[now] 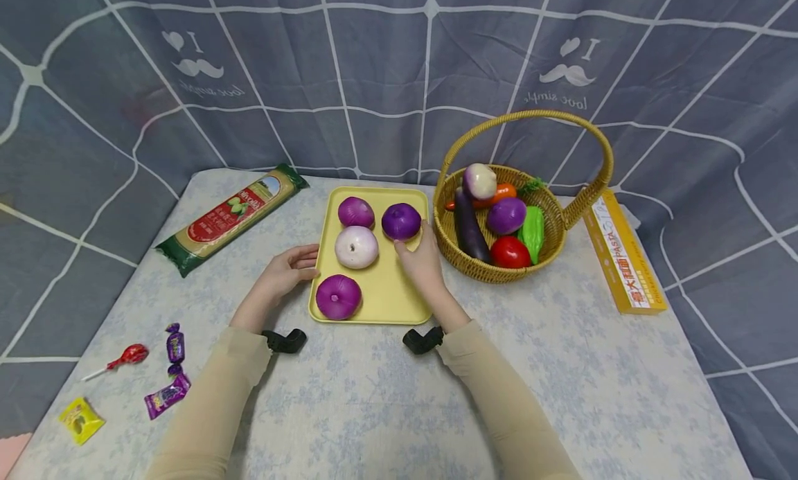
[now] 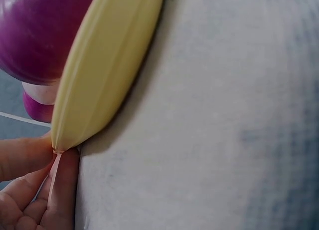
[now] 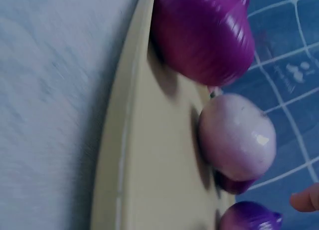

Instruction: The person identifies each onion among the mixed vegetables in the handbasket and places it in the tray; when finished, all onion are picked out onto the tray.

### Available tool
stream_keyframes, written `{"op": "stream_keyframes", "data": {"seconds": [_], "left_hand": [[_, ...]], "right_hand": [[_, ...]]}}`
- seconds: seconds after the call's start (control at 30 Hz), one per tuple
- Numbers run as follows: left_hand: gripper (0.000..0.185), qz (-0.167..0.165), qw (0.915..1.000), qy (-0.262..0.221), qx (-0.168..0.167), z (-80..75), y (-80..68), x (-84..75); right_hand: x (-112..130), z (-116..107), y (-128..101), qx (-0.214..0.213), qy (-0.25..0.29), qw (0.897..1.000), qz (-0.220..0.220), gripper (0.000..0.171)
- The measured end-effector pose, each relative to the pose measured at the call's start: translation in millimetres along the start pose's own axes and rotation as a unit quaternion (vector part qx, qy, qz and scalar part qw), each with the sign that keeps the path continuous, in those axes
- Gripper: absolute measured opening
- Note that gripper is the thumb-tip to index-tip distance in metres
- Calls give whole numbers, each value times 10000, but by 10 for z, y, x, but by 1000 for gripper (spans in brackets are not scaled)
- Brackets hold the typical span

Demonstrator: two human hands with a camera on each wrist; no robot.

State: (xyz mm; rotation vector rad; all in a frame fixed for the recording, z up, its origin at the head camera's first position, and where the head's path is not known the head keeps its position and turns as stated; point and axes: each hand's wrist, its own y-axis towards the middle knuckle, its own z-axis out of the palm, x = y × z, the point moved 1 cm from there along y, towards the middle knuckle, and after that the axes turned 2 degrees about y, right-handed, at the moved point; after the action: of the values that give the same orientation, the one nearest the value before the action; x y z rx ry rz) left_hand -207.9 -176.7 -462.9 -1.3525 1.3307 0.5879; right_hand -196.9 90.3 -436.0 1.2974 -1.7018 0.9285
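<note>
A yellow tray (image 1: 374,314) holds several toy vegetables: two magenta onions (image 1: 339,297), a pale purple-white round one (image 1: 357,247) and a dark purple onion (image 1: 401,221). At the tray's left edge, my left hand (image 1: 283,276) pinches the rim between thumb (image 2: 22,157) and fingers, as the left wrist view shows. My right hand (image 1: 425,258) reaches over the right rim beside the dark purple onion. The right wrist view shows one fingertip (image 3: 306,197) apart from that onion, above it; the other fingers are out of that view.
To the tray's right stands a wicker basket (image 1: 499,276) of toy vegetables, including an eggplant (image 1: 470,227) and a tomato (image 1: 510,252). Beyond is a pasta box (image 1: 625,258). A green pasta bag (image 1: 233,217) lies back left. A lollipop (image 1: 131,354) and wrapped candies (image 1: 81,420) lie front left.
</note>
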Motion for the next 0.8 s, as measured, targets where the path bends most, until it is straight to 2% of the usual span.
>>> {"op": "stream_keyframes", "data": {"seconds": [0.1,0.2,0.3,0.43,0.6,0.8], "left_hand": [[63,24,10000,-36,18,-1,10,5],[64,16,10000,7,-4,-2,16,9],[63,-1,10000,48,-32,-2,20,16],[63,-1,9999,98,-58,-2,20,24],[63,20,10000,82,-52,-9,11,25],[63,-52,9998,140,-101,-3,5,15]], "right_hand": [[24,-148,-158,305,137,9993,-158,71],[36,-352,-294,611,530,9964,-272,61],[33,-583,-350,619,940,9923,-509,50],[41,-915,-325,372,1098,9904,-749,39],[-1,-1279,-199,-41,787,9942,-726,38],[-126,-1575,16,-753,395,9935,-753,38]]}}
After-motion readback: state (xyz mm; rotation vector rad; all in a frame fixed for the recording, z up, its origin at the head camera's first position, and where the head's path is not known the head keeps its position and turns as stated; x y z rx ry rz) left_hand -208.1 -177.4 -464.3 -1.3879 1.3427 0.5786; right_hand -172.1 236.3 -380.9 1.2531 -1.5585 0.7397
